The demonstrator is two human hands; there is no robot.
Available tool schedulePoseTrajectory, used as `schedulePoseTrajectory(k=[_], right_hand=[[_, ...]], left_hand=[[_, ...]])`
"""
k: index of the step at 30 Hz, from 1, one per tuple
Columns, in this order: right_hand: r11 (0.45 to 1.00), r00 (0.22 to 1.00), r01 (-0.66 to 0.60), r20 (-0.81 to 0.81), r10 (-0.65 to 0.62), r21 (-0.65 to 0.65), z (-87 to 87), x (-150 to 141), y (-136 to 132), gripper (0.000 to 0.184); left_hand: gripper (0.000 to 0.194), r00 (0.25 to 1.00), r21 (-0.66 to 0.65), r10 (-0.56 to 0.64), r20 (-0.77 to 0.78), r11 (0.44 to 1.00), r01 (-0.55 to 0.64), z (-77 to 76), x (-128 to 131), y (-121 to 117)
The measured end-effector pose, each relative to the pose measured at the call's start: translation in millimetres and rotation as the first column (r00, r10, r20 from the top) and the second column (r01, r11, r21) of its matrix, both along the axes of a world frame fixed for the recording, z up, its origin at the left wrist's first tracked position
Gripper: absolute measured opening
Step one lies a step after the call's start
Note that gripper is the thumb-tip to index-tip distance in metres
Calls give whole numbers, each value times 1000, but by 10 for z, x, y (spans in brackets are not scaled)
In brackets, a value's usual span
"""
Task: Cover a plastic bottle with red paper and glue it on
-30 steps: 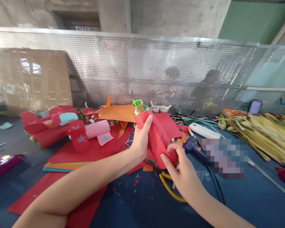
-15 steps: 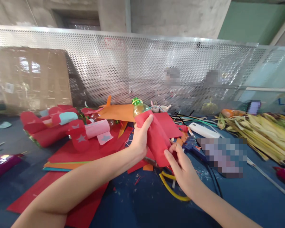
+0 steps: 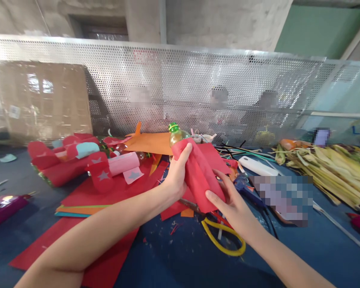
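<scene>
A clear plastic bottle [image 3: 179, 136] with a green neck is wrapped in a sheet of red paper [image 3: 198, 174]. It tilts away from me, neck at the upper left, above the dark blue table. My left hand [image 3: 177, 172] is closed around the upper part of the wrap, thumb pressed on the paper near the bottle's shoulder. At the lower end, my right hand [image 3: 229, 200] grips the wrap, thumb on the front and fingers round the far right side. The red paper hides the bottle's body.
Red paper shapes with stars [image 3: 102, 172] and red sheets [image 3: 75, 248] lie at left. A yellow loop [image 3: 225, 250], a phone-like slab [image 3: 283, 200], a white-handled tool [image 3: 258, 166] and dried husks [image 3: 327, 168] are at right. A perforated metal screen [image 3: 183, 88] stands behind.
My right hand has gone from pinching the paper's lower edge to wrapping its fingers round the right side. The paper now lies rounder about the bottle. My left hand has hardly moved.
</scene>
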State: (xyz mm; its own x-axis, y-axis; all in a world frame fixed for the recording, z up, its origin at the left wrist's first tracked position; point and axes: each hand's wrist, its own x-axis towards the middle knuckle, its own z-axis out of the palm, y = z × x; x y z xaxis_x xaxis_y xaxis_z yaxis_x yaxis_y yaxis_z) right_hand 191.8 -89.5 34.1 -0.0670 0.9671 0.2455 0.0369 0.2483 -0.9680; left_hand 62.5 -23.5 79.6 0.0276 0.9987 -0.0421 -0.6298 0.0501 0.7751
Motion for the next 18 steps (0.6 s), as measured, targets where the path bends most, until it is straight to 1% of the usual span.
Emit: schedulePoseTrajectory(k=[3, 5, 9, 13, 16, 18], right_hand=[[1000, 993, 16, 116, -19, 26, 14, 3, -17, 52], [998, 987, 31, 154, -40, 55, 6, 5, -16, 54], [997, 988, 47, 144, -57, 67, -17, 22, 10, 59], [996, 986, 86, 141, -90, 38, -17, 54, 30, 61], [997, 985, 80, 151, -82, 16, -3, 74, 25, 64], [996, 981, 88, 172, -89, 14, 7, 82, 17, 65]], left_hand=[[39, 1000, 14, -13, -3, 1000, 13, -15, -1, 25], [38, 999, 35, -37, -24, 999, 38, -27, -5, 39], [40, 989, 108, -109, -100, 987, 120, -10, -40, 72], [43, 975, 180, -192, -108, 961, 209, 59, -107, 124], [39, 962, 183, -252, -107, 946, 268, 104, -151, 155], [35, 960, 174, -255, -113, 947, 271, 121, -164, 163]])
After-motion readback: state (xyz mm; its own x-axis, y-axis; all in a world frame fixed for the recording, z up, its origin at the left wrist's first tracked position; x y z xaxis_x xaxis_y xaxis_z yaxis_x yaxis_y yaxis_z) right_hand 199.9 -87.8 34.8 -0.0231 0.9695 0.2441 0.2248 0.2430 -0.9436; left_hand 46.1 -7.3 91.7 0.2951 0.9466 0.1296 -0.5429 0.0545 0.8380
